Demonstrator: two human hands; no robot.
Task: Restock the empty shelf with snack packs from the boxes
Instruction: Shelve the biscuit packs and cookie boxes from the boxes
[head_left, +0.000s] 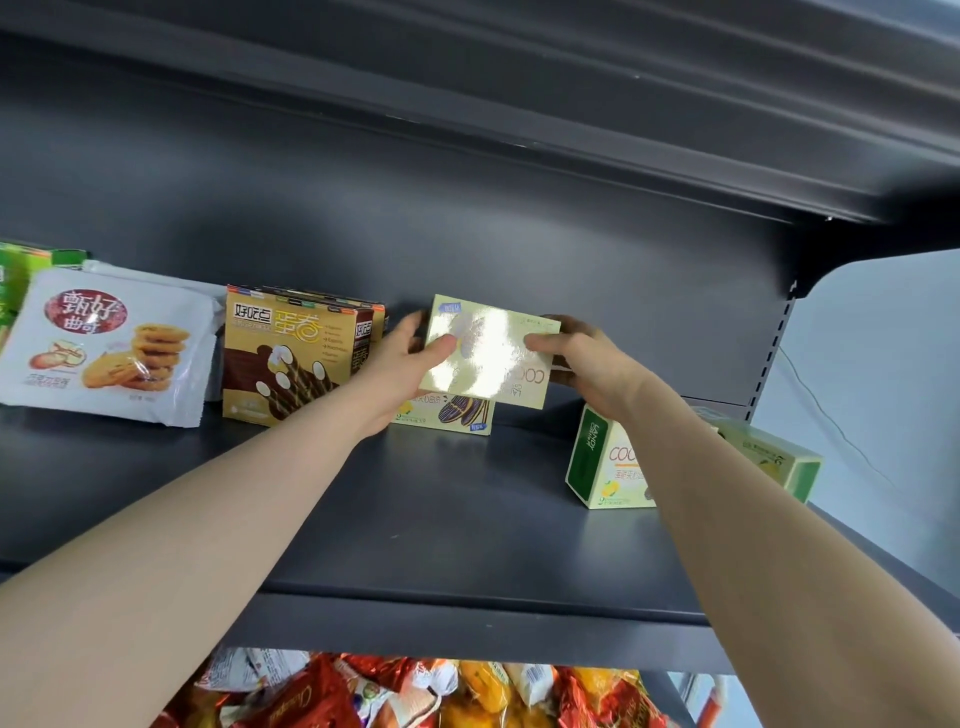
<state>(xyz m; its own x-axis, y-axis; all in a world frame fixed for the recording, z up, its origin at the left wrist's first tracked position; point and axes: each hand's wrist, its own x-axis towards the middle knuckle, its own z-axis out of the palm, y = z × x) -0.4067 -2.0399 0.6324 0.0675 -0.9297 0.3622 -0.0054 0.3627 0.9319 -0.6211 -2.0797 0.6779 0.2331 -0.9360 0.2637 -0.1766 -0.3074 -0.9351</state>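
Hands hold one pale yellow snack box (488, 353) between them above the dark shelf (415, 519): the left hand (410, 353) closed on its left edge, thumb across the glossy face, the right hand (576, 358) closed on its right edge. Just beneath it a matching box (452, 413) stands against the back panel. Left of that stand a brown egg-roll box (291, 358) and a white cookie bag (104, 348). Two more yellow-green boxes (608, 462) sit near the shelf's right end. Bare shelf stretches forward to its front edge.
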